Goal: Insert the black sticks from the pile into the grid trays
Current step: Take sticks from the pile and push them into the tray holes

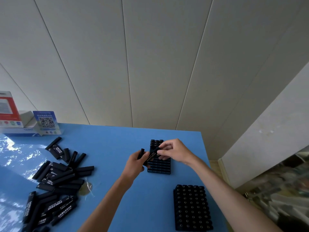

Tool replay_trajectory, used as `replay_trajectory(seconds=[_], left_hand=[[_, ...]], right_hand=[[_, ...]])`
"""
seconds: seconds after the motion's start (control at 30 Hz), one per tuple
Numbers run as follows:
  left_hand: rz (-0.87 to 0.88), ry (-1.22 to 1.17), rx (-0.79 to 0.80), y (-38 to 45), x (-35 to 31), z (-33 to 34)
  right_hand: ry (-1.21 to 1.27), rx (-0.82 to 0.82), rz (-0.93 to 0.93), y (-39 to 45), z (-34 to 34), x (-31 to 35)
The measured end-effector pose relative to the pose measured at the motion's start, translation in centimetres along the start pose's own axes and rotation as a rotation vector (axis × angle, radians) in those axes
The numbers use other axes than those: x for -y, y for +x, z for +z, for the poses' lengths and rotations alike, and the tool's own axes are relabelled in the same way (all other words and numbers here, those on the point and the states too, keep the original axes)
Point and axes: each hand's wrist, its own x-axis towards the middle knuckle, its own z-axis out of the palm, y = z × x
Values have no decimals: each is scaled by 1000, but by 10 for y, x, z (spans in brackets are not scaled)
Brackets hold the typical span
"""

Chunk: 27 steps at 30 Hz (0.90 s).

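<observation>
At the far left corner of the blue bench (107, 144) stand a red-and-white box (7, 109) and a small blue card with a QR code (46, 120), both against the pale panelled wall (150, 56); in front of them, spread over the left side of the bench, lies the pile of black sticks (56, 180), loose and crossed over one another, some showing white lettering; a scrap of clear wrapper (87, 186) lies just beside the pile's right edge.

Toward the middle, the left hand (136, 162) is curled round one black stick (141, 153), which pokes up out of the fist; the right hand (173, 151) meets it from the other side, its fingertips pinching a second, lettered stick (151, 156) that slants down from them to the left hand, so both hands touch it; both hands hover over the far grid tray (158, 166), which lies flat on the bench and carries a few sticks standing upright in its far rows, the nearer rows looking unfilled though the hands hide part of them.

Nearer and further right, well apart from the hands, the second grid tray (192, 208) sits close to the bench's right edge, its rows of round openings facing up; whether those openings hold sticks I cannot tell.
</observation>
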Motion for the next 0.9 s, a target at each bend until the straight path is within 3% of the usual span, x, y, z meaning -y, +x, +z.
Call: replay_trajectory(seconds=[0.17,0.3,0.43,0.9], left_hand=[[3,151,-89,-4,0,-4],[34,301,-141,-1,0,-9],[34,352,-138,3,1,-18],[71,357,-139,13,7,-31]], right_hand=[[-36,-83,15,-2,-14,-5],[-331,-235,-19,5,-21,-17],[-591,-286,-73,11,-26,-31],[-670,-309,-98,26,-11,-47]])
